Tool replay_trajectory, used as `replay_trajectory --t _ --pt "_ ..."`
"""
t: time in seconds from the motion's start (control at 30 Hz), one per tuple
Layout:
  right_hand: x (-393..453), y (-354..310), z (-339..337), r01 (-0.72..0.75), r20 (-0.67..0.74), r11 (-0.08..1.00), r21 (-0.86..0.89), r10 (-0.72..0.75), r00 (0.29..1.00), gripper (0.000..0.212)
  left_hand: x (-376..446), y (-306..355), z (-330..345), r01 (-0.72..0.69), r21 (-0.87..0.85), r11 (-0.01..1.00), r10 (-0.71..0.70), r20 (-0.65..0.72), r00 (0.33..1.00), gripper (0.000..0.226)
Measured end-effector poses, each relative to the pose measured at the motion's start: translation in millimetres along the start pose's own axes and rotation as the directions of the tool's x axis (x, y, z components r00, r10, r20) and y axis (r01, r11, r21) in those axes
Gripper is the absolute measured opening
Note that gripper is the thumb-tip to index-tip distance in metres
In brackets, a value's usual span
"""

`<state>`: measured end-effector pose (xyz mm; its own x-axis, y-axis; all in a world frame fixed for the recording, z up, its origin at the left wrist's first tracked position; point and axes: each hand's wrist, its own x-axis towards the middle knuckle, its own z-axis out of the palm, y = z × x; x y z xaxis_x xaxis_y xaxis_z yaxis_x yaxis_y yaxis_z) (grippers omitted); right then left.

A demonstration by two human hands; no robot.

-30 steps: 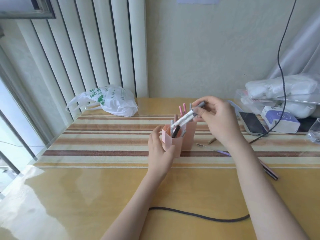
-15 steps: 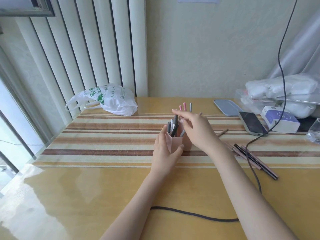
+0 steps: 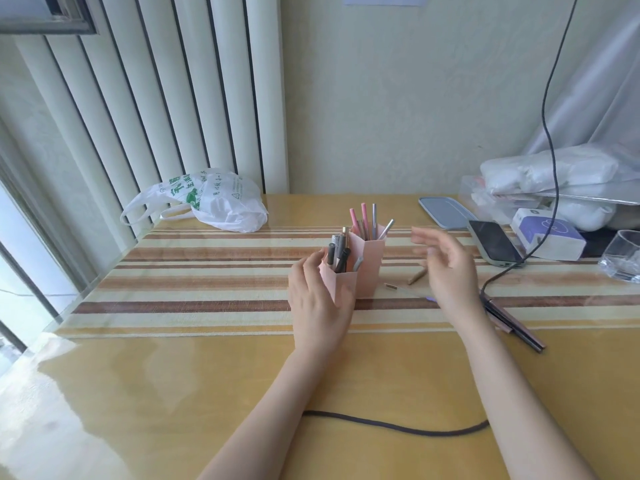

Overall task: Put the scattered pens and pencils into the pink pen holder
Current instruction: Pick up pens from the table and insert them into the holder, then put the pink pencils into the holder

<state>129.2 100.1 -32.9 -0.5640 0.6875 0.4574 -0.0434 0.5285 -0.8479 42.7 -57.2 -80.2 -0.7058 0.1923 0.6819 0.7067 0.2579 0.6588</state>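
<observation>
The pink pen holder (image 3: 353, 268) stood upright near the middle of the table (image 3: 173, 393), on the striped cloth (image 3: 207, 271). It had two compartments: the lower front one held dark and grey pens (image 3: 337, 254), and the taller back one held pink and grey pencils (image 3: 367, 220). The left hand (image 3: 317, 303) was wrapped around the front compartment, with the thumb and fingers touching its sides. The right hand (image 3: 446, 268) hovered just to the right of the holder with the fingers loose and spread, and it grasped nothing. Its fingertips looked blurred. Under and beside this hand, several pens and pencils were lying on the cloth: a short wooden pencil (image 3: 417, 277), a thin clear pen (image 3: 407, 291), and a bundle of dark pens (image 3: 516, 329) nearer the right edge. Further right lay a phone (image 3: 491, 242), with a black cable (image 3: 550, 133) hanging down to it. A white plastic bag (image 3: 211, 200) was lying far at the left.
</observation>
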Motion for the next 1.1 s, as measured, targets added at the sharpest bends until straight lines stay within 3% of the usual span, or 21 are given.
replay_trajectory --t 0.07,0.17,0.23,0.37,0.43,0.5,0.57,0.63,0.73,0.9,1.03,1.1 --pt "-0.1 19.5 -17.8 -0.11 -0.064 0.986 -0.129 0.102 0.993 0.044 -0.5 3.8 -0.6 -0.018 0.025 1.0 0.021 -0.111 0.994 0.041" --pt "-4.4 44.3 -35.0 -0.259 0.089 0.879 -0.4 0.319 0.944 0.035 -4.0 5.6 1.0 -0.144 0.088 0.986 0.157 -0.168 0.973 0.029" --pt "-9.9 54.7 -35.2 -0.239 0.185 0.822 -0.517 0.38 0.906 0.033 -8.2 6.1 3.4 -0.293 0.131 0.947 0.308 -0.114 0.944 0.025" --pt "-17.6 63.4 -27.8 -0.093 0.165 0.813 -0.575 0.227 0.96 0.014 -16.1 15.4 9.5 -0.563 0.133 0.816 0.553 0.104 0.826 0.025" --pt "-19.7 66.1 -25.5 -0.044 0.129 0.812 -0.581 0.146 0.981 0.003 -19.3 22.5 14.3 -0.604 0.183 0.776 0.561 0.239 0.793 0.016" --pt "-21.6 64.5 -25.0 0.008 0.138 0.815 -0.579 0.089 0.986 0.005 -21.7 27.9 22.2 -0.574 0.24 0.782 0.488 0.337 0.805 0.01" --pt "-21.6 59.5 -26.5 0.034 0.165 0.858 -0.512 0.06 0.985 0.009 -23.0 31.6 32.4 -0.547 0.292 0.785 0.404 0.429 0.808 0.019" --pt "-20.1 54.2 -29.2 0.033 0.198 0.911 -0.41 0.053 0.979 0.011 -21.5 34.0 43.3 -0.54 0.365 0.758 0.325 0.506 0.799 0.044" --pt "-19.5 47.0 -34.4 -0.023 0.225 0.976 -0.218 0.073 0.971 0.011 -16.8 37.3 55.6 -0.474 0.463 0.749 0.195 0.529 0.826 0.071" --pt "-13.8 41.8 -44.0 -0.152 0.219 0.988 -0.022 0.153 0.964 0.018 -10.1 36.5 59.7 -0.375 0.483 0.791 0.112 0.489 0.865 0.063" --pt "-7.8 26.2 -54.5 -0.281 0.098 0.903 0.325 0.263 0.96 0.016 -4.0 26.5 54.1 -0.287 0.439 0.851 0.089 0.419 0.904 0.066" --pt "-2.7 14.7 -58.2 -0.234 0.013 0.854 0.464 0.257 0.966 0.013 -2.7 21.4 52.6 -0.277 0.419 0.865 0.098 0.4 0.911 0.07"
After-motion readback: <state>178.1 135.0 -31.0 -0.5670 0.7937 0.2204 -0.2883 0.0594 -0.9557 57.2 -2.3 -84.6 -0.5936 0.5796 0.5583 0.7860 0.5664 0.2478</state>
